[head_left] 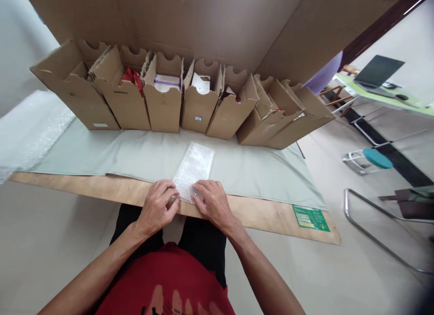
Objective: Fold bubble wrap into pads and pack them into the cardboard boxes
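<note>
A narrow, flat piece of clear bubble wrap (195, 166) lies on the pale green cloth, its near end at the table's front edge. My left hand (160, 202) grips its near left corner, thumb and fingers curled together. At the near right corner, my right hand (213, 201) is closed on the edge with bent fingers. Whether something lies inside the bubble wrap I cannot tell.
Several open cardboard bins (164, 109) stand in a row behind, some with red or white packages. A larger bubble wrap sheet (30, 129) hangs over the left edge. A green label (311, 218) lies front right; a teal stool (377, 157) stands beyond.
</note>
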Motion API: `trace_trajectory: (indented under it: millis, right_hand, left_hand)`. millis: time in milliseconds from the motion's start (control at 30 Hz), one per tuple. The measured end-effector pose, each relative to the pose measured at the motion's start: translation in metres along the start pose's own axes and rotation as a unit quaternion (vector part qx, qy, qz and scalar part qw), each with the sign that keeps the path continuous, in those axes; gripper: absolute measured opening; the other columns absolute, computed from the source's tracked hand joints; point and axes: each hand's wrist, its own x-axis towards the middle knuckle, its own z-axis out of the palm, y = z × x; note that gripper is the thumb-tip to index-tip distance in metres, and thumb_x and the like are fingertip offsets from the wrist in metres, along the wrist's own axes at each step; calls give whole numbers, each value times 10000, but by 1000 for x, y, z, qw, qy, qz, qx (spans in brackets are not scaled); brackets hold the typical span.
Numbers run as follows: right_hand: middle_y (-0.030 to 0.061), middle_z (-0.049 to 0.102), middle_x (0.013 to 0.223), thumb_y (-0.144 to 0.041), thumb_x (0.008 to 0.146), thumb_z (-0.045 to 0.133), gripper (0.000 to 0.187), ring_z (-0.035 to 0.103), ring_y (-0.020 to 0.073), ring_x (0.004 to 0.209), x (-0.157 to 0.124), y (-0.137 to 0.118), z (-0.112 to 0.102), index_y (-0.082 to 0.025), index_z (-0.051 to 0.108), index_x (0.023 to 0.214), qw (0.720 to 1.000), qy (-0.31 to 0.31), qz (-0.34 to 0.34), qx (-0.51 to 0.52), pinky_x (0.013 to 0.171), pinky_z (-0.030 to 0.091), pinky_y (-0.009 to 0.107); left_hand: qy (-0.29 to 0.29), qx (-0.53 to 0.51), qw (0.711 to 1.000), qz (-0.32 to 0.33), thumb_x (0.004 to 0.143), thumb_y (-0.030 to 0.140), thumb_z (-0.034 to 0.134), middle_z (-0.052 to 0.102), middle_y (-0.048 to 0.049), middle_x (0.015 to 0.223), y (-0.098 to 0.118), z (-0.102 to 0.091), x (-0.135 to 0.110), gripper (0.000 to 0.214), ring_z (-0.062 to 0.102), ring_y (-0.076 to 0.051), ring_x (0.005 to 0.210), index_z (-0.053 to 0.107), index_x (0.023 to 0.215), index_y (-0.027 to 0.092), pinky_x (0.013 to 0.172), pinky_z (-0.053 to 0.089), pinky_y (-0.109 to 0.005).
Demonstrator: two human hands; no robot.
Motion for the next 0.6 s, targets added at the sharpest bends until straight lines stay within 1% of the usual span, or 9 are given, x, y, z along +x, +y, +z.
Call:
trace_trajectory:
  millis: [67,167,233,300,500,600]
  right_hand:
    - [94,751,1080,-207,917,685,117,671,266,996,0,-1,3,-195,681,1033,1000,1,-7,4,844,462,399]
    - [96,744,1116,-230,910,706,143,664,272,1029,-2,-3,3,-191,680,1045,1000,3,-16,13,869,461,410]
    - [96,741,1137,-187,920,674,93,661,274,1040,-4,-4,3,-192,684,1013,1000,3,-24,3,871,461,410]
    - [95,741,1148,-150,929,641,74,662,271,1041,-5,-4,2,-196,686,965,1000,2,-25,-6,869,464,405]
    - [104,735,1180,-130,929,626,91,659,286,1077,-9,-5,5,-193,690,944,1000,-2,-23,-2,877,496,426]
    - [112,738,1160,-92,923,592,138,660,276,1084,-9,-3,7,-192,684,903,1000,14,-15,23,898,524,431]
  left_hand:
    - [0,11,1000,2,905,103,580,658,-93,1002,0,0,0,104,626,-253,1002,609,960,187,908,538,-427]
    - [-11,26,1000,4,913,111,585,663,-87,983,-1,-1,-1,88,630,-254,996,597,937,195,899,532,-418]
    - [-20,37,999,8,913,119,590,665,-79,976,-2,-1,-2,90,635,-256,998,591,938,205,901,527,-418]
    - [-24,51,998,4,908,125,592,668,-83,992,-2,0,-3,106,637,-262,998,588,978,205,898,527,-423]
    - [-27,76,997,-8,909,142,599,653,-119,1099,-2,3,-4,245,632,-280,1050,599,1151,177,926,535,-442]
    - [-36,97,995,12,921,141,585,603,-160,1283,-3,2,-3,344,617,-296,1133,608,1260,189,963,532,-462]
